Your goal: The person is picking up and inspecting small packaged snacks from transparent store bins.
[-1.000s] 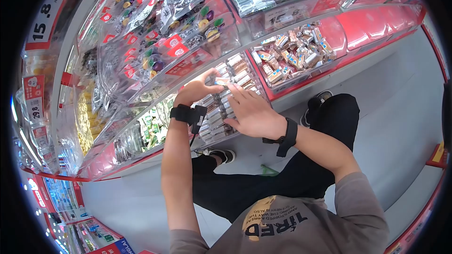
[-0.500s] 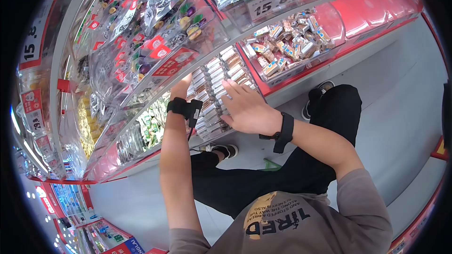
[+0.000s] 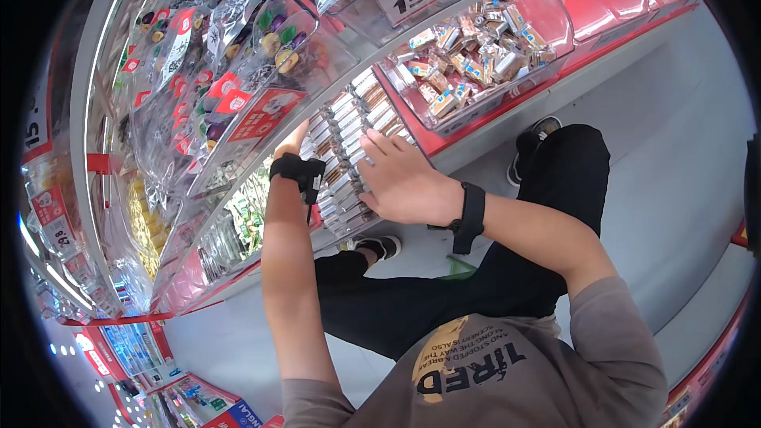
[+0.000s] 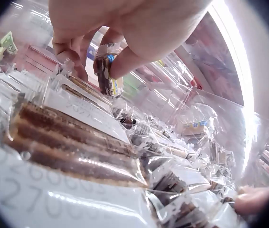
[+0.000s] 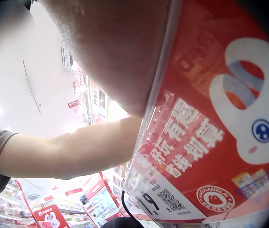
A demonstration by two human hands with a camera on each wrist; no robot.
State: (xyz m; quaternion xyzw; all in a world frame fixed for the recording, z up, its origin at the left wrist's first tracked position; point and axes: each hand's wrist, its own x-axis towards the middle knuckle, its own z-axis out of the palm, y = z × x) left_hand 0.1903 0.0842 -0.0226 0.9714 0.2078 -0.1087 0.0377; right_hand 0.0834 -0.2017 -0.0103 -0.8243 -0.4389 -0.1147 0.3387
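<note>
- Left hand point(image 3: 293, 140): I have it at 10 o'clock on the head view, fingers mostly hidden there.
- Left wrist view: hand drops in from 12, fingers point(image 4: 67, 50) curled, thumb point(image 4: 127, 61) bent in to a pinch.
- Left forearm point(image 3: 292, 293): runs nearly straight from the sleeve point(image 3: 313, 400) at 7 o'clock up toward 12.
- Right hand point(image 3: 412, 184): I read it as relaxed, back facing up, fingers slightly spread, tips aimed between 10 and 11.
- Right forearm point(image 3: 527, 234): elbow point(image 3: 585, 268) bent at 4 o'clock, forearm heading toward 10.
- Right wrist view: I get close-up skin point(image 5: 110, 52) at 12, plus a bare arm point(image 5: 68, 154) entering from 9.
</note>
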